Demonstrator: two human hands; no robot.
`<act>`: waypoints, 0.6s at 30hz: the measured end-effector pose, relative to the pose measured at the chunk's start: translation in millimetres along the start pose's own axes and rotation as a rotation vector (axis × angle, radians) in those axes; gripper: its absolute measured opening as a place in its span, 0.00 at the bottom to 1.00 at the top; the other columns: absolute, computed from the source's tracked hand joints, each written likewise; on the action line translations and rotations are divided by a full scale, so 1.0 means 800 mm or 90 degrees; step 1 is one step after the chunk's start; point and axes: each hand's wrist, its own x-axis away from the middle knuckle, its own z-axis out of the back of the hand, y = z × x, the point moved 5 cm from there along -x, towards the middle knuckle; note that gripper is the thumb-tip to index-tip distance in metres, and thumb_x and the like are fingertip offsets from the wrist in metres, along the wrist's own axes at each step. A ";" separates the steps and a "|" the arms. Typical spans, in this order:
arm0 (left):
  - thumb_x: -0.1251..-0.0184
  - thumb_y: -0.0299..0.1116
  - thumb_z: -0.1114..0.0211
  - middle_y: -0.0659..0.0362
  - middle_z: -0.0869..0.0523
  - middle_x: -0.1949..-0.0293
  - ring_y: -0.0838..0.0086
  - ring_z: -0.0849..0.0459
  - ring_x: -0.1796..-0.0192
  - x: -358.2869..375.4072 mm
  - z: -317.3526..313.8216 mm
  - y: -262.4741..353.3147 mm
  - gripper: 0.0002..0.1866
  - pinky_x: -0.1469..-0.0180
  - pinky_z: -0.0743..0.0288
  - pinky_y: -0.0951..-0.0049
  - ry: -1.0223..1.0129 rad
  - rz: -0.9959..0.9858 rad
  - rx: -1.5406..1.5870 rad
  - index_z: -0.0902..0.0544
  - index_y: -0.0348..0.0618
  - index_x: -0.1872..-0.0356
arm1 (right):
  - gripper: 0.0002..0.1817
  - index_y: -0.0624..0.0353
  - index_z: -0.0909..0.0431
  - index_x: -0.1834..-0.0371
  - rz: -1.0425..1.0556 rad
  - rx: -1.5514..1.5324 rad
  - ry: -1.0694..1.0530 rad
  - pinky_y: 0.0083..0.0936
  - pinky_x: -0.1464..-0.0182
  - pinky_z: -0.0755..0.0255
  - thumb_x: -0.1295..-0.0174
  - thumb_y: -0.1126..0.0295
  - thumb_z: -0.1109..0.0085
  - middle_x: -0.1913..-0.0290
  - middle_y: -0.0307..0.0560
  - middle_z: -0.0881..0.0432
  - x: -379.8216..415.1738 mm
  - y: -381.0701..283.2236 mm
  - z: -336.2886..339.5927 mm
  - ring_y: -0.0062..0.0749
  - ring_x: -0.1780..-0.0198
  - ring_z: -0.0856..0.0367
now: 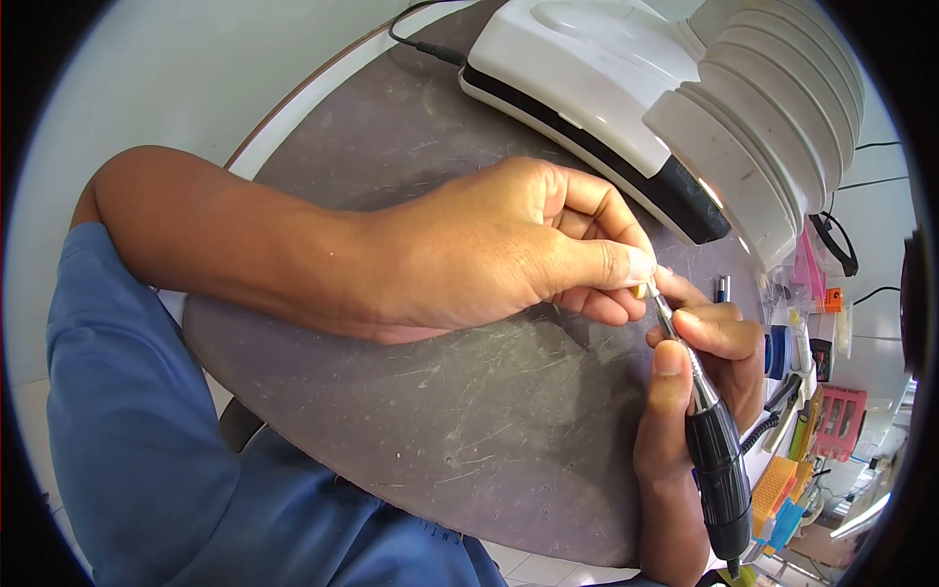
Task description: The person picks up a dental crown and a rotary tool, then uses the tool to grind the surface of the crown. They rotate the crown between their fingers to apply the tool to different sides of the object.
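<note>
My left hand (509,240) reaches in from the left, its thumb and index finger pinched together. A small yellowish piece (641,291) shows just under the thumb tip; most of it is hidden by the fingers. My right hand (699,362) grips a rotary handpiece (722,470) with a silver nose and a black body, held like a pen. The handpiece's tip points up at the small piece, right at the left fingertips. Both hands are close together over the grey tabletop (469,430).
Behind the hands stands a white machine (587,59) with a black front band, and beside it a ribbed white hose (773,108). A black cable (430,49) runs to the machine. Farther right are a pink bur holder (839,421), an orange box (776,484) and blue round items (778,352).
</note>
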 end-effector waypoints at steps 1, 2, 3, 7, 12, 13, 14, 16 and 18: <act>0.34 0.31 0.39 0.57 0.20 0.62 0.78 0.19 0.58 0.000 0.000 0.000 0.09 0.52 0.22 0.82 -0.001 0.000 0.000 0.23 0.33 0.61 | 0.12 0.64 0.30 0.61 0.007 0.002 -0.007 0.42 0.43 0.32 0.45 0.76 0.39 0.64 0.52 0.23 0.000 0.000 -0.001 0.47 0.49 0.20; 0.34 0.30 0.39 0.57 0.20 0.62 0.78 0.19 0.58 0.000 0.000 0.000 0.09 0.52 0.22 0.82 -0.004 0.002 0.005 0.23 0.33 0.61 | 0.12 0.64 0.30 0.61 0.008 0.002 -0.006 0.42 0.43 0.32 0.45 0.76 0.39 0.64 0.52 0.23 -0.001 -0.001 -0.001 0.47 0.49 0.20; 0.34 0.30 0.39 0.57 0.20 0.62 0.79 0.19 0.58 0.000 0.000 -0.001 0.09 0.52 0.22 0.82 -0.007 0.003 0.010 0.23 0.33 0.61 | 0.12 0.64 0.30 0.61 0.002 0.006 0.003 0.42 0.42 0.32 0.45 0.76 0.39 0.63 0.53 0.23 -0.001 -0.001 0.000 0.46 0.50 0.20; 0.30 0.32 0.43 0.55 0.20 0.55 0.77 0.19 0.54 -0.001 0.003 -0.003 0.11 0.48 0.23 0.79 -0.058 -0.006 -0.013 0.23 0.34 0.55 | 0.12 0.60 0.34 0.60 0.004 0.072 0.001 0.21 0.54 0.31 0.38 0.66 0.44 0.58 0.58 0.22 -0.001 -0.004 -0.001 0.29 0.57 0.23; 0.33 0.32 0.40 0.58 0.19 0.61 0.82 0.20 0.59 0.000 -0.001 0.000 0.11 0.52 0.23 0.84 -0.035 0.011 -0.005 0.21 0.33 0.59 | 0.11 0.61 0.34 0.60 0.030 0.068 0.052 0.24 0.52 0.30 0.38 0.68 0.44 0.62 0.53 0.23 -0.001 0.000 0.001 0.29 0.60 0.22; 0.33 0.32 0.40 0.58 0.19 0.61 0.82 0.20 0.59 0.000 0.001 -0.001 0.11 0.52 0.23 0.84 -0.035 0.011 -0.004 0.21 0.33 0.59 | 0.11 0.61 0.34 0.60 0.046 0.052 0.078 0.25 0.52 0.29 0.39 0.69 0.43 0.64 0.50 0.23 0.000 0.002 0.004 0.29 0.61 0.21; 0.32 0.31 0.41 0.57 0.19 0.58 0.80 0.20 0.57 -0.001 0.002 -0.001 0.11 0.51 0.23 0.82 -0.050 0.006 -0.007 0.22 0.33 0.56 | 0.11 0.61 0.34 0.60 0.045 0.054 0.077 0.25 0.52 0.29 0.39 0.69 0.43 0.64 0.50 0.23 0.001 -0.001 0.005 0.29 0.61 0.21; 0.32 0.31 0.42 0.55 0.20 0.55 0.79 0.19 0.56 -0.003 0.003 -0.003 0.11 0.50 0.23 0.79 -0.067 -0.004 -0.013 0.22 0.34 0.54 | 0.11 0.62 0.34 0.59 -0.070 0.020 0.110 0.25 0.53 0.28 0.40 0.71 0.42 0.67 0.46 0.24 0.002 0.001 0.010 0.29 0.63 0.21; 0.33 0.29 0.40 0.56 0.20 0.55 0.78 0.20 0.55 -0.002 0.002 -0.002 0.11 0.49 0.24 0.78 -0.072 -0.021 -0.058 0.23 0.35 0.54 | 0.14 0.64 0.33 0.56 -0.075 0.009 0.123 0.20 0.58 0.29 0.40 0.71 0.40 0.68 0.43 0.26 0.005 0.013 0.015 0.26 0.65 0.22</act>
